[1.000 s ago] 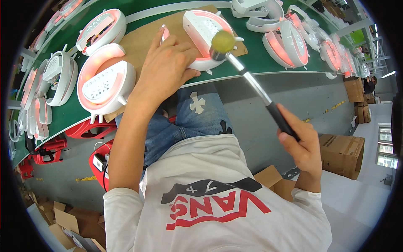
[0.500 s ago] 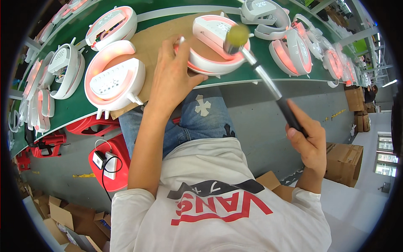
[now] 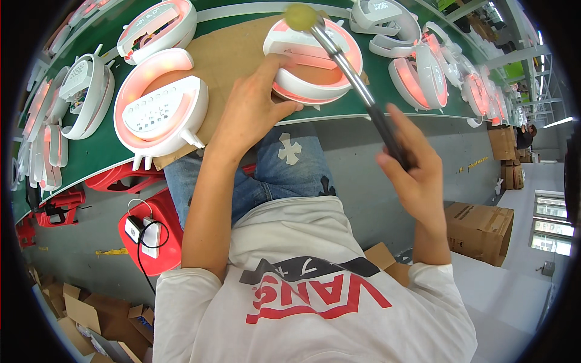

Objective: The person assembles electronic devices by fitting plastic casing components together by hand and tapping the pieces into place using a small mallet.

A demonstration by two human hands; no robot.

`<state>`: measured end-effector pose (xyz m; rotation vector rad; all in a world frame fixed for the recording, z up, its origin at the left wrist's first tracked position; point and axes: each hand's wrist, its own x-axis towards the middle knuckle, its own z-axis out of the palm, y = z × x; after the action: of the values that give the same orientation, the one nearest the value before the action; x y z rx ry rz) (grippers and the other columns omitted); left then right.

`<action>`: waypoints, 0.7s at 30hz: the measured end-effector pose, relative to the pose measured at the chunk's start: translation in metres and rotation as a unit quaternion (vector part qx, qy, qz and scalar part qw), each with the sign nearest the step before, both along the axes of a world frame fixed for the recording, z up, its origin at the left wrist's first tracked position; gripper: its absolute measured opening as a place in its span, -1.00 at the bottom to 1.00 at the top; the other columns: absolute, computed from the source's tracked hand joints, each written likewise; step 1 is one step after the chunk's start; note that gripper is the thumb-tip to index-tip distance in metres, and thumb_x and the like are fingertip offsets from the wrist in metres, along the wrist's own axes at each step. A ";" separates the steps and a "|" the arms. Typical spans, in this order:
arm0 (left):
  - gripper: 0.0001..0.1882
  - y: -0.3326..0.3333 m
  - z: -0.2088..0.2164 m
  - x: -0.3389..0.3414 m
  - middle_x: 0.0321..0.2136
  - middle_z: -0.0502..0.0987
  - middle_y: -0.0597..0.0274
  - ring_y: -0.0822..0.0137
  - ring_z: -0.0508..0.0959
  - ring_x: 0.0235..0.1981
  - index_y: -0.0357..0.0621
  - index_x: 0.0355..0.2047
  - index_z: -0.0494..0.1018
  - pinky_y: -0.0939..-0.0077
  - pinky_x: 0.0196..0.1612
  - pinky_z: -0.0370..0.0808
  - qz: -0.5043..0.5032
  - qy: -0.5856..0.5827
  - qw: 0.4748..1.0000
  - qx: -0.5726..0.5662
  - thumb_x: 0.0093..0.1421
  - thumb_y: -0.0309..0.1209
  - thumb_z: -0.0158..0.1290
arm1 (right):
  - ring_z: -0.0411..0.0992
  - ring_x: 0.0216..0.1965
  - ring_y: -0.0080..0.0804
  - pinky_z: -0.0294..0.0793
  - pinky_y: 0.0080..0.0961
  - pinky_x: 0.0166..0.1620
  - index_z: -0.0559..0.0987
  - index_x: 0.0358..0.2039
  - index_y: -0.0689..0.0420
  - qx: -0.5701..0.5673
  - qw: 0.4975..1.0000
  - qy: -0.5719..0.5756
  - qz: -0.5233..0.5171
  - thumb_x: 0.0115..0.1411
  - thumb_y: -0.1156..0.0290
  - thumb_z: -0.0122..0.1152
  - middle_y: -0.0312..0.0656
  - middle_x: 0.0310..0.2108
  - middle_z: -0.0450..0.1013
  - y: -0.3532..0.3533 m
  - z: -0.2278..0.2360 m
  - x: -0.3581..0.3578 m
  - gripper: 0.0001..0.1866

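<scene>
My left hand (image 3: pixel 254 109) is closed around the near left rim of a round white ring lamp (image 3: pixel 318 92) with glowing pink inner edges. Its thumb lies along the near side, while the other fingers are bent over the ring and partly hidden. In my right hand (image 3: pixel 417 172) is the black grip of a mallet (image 3: pixel 353 78) with a metal shaft. The mallet's yellow, rounded head is over the far part of that lamp; whether it touches cannot be made out. A second lit ring lamp (image 3: pixel 192 103) lies to the left, short white legs toward me.
Brown cardboard (image 3: pixel 227 51) covers part of the green table (image 3: pixel 100 148). More ring lamps stand at both sides, including an opened one (image 3: pixel 160 30) with wires showing. Below are a red stool (image 3: pixel 163 254) with a charger and cable, and cardboard boxes (image 3: pixel 481 230).
The mallet and my right hand have swung left, the head moving farther away from me. My left fingers have come down onto the ring; a small white tip beside them is no longer visible.
</scene>
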<state>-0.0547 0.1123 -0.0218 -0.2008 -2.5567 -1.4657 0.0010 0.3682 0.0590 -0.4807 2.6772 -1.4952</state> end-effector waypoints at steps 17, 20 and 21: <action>-0.58 0.030 -0.017 0.001 -0.21 0.61 0.08 0.38 0.61 -0.15 -0.33 -0.07 0.46 0.53 -0.08 0.59 -0.088 0.069 0.825 0.554 0.06 -0.68 0.30 | 0.37 -0.43 -0.36 0.36 -0.46 -0.33 0.63 -0.03 0.15 0.037 0.983 0.182 -0.008 0.26 0.44 0.24 -0.14 -0.39 0.43 -0.069 -0.023 -0.064 -0.73; -0.67 0.048 -0.021 0.001 -0.17 0.54 0.18 0.45 0.56 -0.17 -0.31 -0.03 0.42 0.56 -0.12 0.53 -0.063 0.077 0.831 0.548 0.23 -0.49 0.22 | 0.42 -0.46 -0.26 0.40 -0.42 -0.35 0.65 -0.07 0.13 0.047 0.975 0.214 -0.025 0.23 0.45 0.26 -0.09 -0.39 0.46 -0.077 -0.020 -0.057 -0.75; -0.68 0.054 -0.019 0.001 -0.16 0.51 0.21 0.48 0.53 -0.19 -0.30 -0.02 0.39 0.57 -0.13 0.51 -0.037 0.066 0.837 0.541 0.30 -0.42 0.17 | 0.40 -0.48 -0.28 0.39 -0.43 -0.36 0.64 -0.05 0.13 0.080 0.972 0.218 -0.039 0.23 0.47 0.25 -0.10 -0.41 0.44 -0.079 -0.018 -0.052 -0.74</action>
<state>-0.0534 0.1663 -0.0411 -0.2015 -1.2768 -2.5195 -0.0514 0.2888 0.0407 -0.7821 3.1494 -1.2994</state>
